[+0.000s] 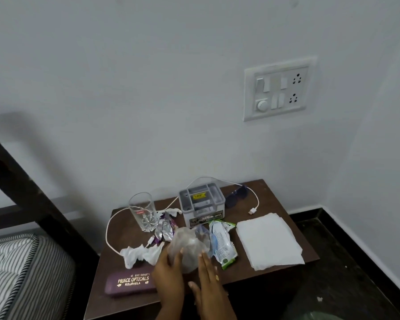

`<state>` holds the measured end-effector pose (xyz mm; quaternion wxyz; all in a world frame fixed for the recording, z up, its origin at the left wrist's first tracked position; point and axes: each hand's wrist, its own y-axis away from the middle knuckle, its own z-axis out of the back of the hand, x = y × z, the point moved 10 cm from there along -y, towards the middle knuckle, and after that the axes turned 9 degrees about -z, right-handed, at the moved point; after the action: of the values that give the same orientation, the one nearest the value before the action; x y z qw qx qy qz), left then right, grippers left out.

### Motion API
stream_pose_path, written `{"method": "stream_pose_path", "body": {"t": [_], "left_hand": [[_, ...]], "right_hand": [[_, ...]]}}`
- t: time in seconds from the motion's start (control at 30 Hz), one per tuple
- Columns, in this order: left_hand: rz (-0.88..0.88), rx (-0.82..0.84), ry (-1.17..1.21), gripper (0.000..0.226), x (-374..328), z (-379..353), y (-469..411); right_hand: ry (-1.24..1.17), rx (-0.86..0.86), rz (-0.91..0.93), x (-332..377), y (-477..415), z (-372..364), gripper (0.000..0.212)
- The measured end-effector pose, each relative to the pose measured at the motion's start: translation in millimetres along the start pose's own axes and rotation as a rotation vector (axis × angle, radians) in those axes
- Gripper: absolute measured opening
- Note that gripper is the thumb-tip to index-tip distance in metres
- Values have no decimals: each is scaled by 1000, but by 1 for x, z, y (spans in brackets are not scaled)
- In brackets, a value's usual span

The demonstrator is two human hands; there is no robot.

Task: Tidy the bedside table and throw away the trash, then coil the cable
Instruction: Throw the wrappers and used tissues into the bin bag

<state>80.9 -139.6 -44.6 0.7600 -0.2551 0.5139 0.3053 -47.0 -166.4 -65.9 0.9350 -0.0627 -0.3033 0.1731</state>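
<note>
A crumpled clear plastic bag sits at the front middle of the dark bedside table. My left hand grips its left side; my right hand lies flat against its right side, fingers straight. A white cable loops along the table's left and back, one plug at the right. Crumpled white tissue, a silver-purple wrapper and a green-white wrapper lie around the bag.
A drinking glass, a grey organiser box, dark sunglasses, a folded white cloth and a purple spectacle case share the table. A switchboard is on the wall. A striped mattress lies left.
</note>
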Motion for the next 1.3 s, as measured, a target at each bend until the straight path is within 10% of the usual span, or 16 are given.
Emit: {"method": "stream_pose_path", "body": {"t": [0.1, 0.17, 0.53, 0.7, 1.3], "left_hand": [[-20, -42, 37, 12, -7, 8, 1], [-63, -47, 14, 7, -18, 14, 3], [-144, -10, 281, 12, -93, 46, 41], [91, 148, 545, 13, -85, -10, 107], [323, 815, -42, 17, -6, -195, 271]], "right_hand": [[-14, 75, -56, 0, -25, -17, 147], [-10, 89, -107, -2, -35, -18, 157], [-395, 165, -10, 42, -27, 89, 64], [-462, -29, -97, -28, 18, 179, 27], [-166, 83, -666, -282, 191, 218, 25]]}}
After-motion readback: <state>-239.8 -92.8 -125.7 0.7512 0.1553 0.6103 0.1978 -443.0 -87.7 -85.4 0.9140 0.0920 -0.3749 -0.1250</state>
